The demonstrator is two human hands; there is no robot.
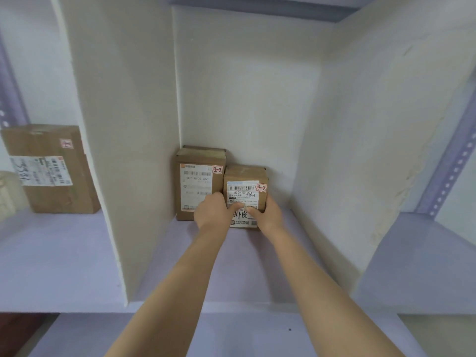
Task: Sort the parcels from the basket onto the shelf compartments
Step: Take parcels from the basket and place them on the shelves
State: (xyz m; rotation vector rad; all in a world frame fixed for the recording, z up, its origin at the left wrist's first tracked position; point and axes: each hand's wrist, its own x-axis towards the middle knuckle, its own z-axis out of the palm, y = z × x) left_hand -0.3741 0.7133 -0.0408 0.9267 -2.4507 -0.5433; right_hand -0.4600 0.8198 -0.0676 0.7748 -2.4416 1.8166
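1. Parcels line the back of the middle compartment (pixel 231 258), centre of the frame, as I reach in with both arms at full stretch.

2. My left hand (pixel 212 211) and right hand (pixel 268 215) clasp the smaller parcel (pixel 246 197) from either side, thumbs pressed on its front label; both hands are closed on this one box.

3. It stands upright on the shelf floor near the back wall, touching or just beside a taller parcel (pixel 199 181) on its left. Both carry a red-edged sticker reading 2-2, so I judge they belong together in this compartment.

4. At far left of the frame, beyond the white divider (pixel 123 124), a larger parcel (pixel 51 168) sits in the neighbouring compartment with its own small sticker, too blurred to read.

5. Judging by the box resting flat and square to its neighbour, the step in hand is the placing itself: I am setting or nudging this parcel home.

6. What comes next, as I see it, is to let go cleanly, draw both hands straight out along the shelf without dragging the box forward or knocking the taller one, then go to the basket for another parcel. The basket is not in view, so I cannot tell how many remain.
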